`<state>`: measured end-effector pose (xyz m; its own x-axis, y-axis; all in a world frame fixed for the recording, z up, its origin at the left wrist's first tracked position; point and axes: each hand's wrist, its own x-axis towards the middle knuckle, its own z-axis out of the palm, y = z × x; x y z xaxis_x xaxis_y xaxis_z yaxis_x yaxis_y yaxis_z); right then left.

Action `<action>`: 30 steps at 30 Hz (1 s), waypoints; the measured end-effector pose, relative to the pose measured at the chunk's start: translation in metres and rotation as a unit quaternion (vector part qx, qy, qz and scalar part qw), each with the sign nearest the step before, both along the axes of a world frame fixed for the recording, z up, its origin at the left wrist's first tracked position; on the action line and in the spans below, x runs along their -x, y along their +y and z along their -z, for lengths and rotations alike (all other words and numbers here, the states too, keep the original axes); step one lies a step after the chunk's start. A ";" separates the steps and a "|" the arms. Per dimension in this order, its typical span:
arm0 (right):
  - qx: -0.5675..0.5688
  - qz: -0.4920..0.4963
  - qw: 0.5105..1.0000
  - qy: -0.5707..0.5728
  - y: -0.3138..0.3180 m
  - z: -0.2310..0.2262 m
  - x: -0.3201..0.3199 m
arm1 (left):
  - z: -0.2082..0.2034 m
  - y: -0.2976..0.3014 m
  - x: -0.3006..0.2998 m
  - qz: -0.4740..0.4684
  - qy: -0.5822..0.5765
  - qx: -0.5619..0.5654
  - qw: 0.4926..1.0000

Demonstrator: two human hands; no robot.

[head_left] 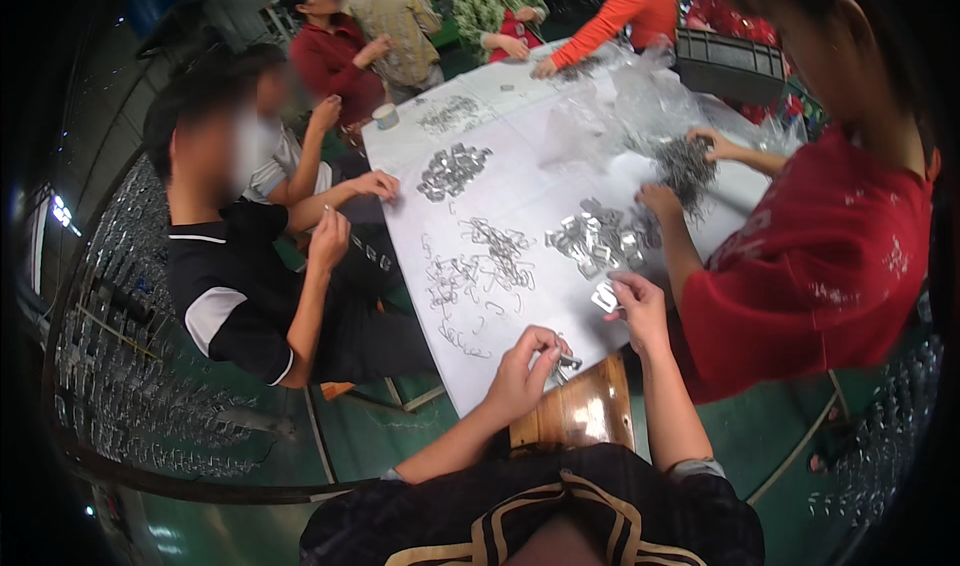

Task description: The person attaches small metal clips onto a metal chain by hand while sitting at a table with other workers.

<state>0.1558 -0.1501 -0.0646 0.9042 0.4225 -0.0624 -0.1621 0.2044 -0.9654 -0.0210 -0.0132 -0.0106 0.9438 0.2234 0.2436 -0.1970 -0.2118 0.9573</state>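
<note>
Table [520, 191] w/ white cover, metal clips [600, 238] piled, green floor [400, 436].

A small silvery metal clip [566, 363] sits pinched at the near table [520, 116] edge, its end poking out rightward. A second shiny, bent clip [604, 297] lies flat just beyond, beside a loose pile of like clips [600, 238].

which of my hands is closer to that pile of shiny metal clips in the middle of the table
Right. Your right hand sits just below the pile of metal clips, fingers touching a loose clip at its edge. Your left hand is farther down and to the left, near the table's edge.
</note>
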 end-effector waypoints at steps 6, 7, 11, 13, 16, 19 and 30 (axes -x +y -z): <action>-0.025 -0.103 0.993 -0.056 -0.016 -0.061 0.041 | 0.002 -0.008 -0.009 -0.002 0.002 -0.006 1.000; -0.028 -0.108 0.992 -0.062 -0.018 -0.071 0.046 | 0.001 -0.009 -0.010 -0.002 -0.002 -0.009 1.000; -0.019 -0.119 0.988 -0.095 -0.024 -0.083 0.058 | -0.011 -0.013 -0.011 -0.004 -0.018 -0.052 0.998; -0.028 -0.113 0.988 -0.099 -0.022 -0.089 0.063 | -0.015 -0.013 -0.012 -0.007 -0.019 -0.081 0.996; -0.009 -0.112 0.986 -0.125 -0.021 -0.092 0.069 | -0.018 -0.015 -0.010 -0.018 -0.011 -0.109 0.994; 0.039 -0.094 0.978 -0.184 -0.020 -0.095 0.075 | -0.016 -0.015 -0.006 -0.031 0.000 -0.127 0.991; 0.136 -0.017 0.929 -0.345 -0.029 -0.112 0.095 | -0.011 0.005 -0.008 -0.003 -0.020 -0.077 0.997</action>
<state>0.0608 -0.1795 0.0472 0.7555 0.5045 0.4180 0.5114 -0.0553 -0.8576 -0.0131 -0.0078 0.0008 0.9317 0.1852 0.3124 -0.2325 -0.3568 0.9048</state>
